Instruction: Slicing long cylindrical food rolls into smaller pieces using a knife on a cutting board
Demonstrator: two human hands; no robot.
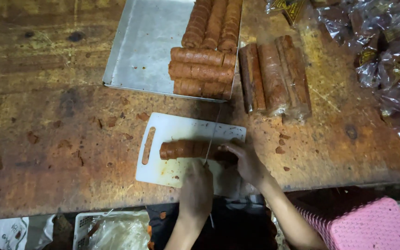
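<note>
Your left hand (195, 190) is closed around a thin blade or wire (213, 136) that crosses the brown ridged roll (184, 149) lying lengthwise on the white plastic cutting board (172, 173), while your right hand (246, 162) curls loosely over the roll's right end, fingers pressing it down. Beyond the board, a flat metal tray (140, 46) carries more such rolls on its right half, and three wrapped rolls (274, 76) lie just beside it on the worn wooden table (47, 115).
</note>
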